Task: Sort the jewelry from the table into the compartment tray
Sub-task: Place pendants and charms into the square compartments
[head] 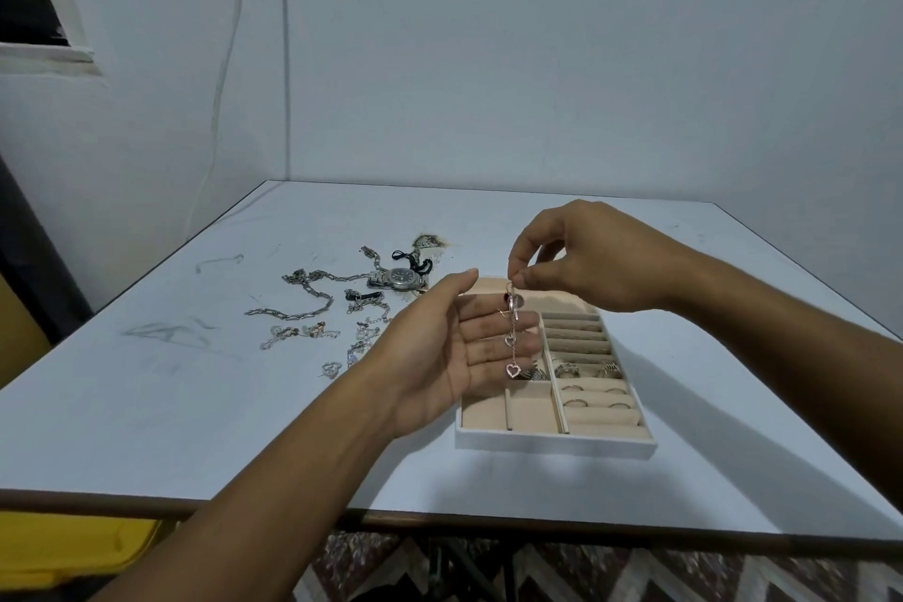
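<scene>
I've got my right hand (586, 259) pinching the heart chain (511, 340) by its top so it hangs untangled above the compartment tray (552, 446) — left hand (435, 362) spread flat behind it, probably to steady the swing.

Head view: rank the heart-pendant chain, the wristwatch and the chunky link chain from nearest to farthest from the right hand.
1. Heart-pendant chain, pinched by the right hand, dangling before the left hand.
2. Wristwatch, on the table, to the left.
3. Chunky link chain, farther left still.
</scene>
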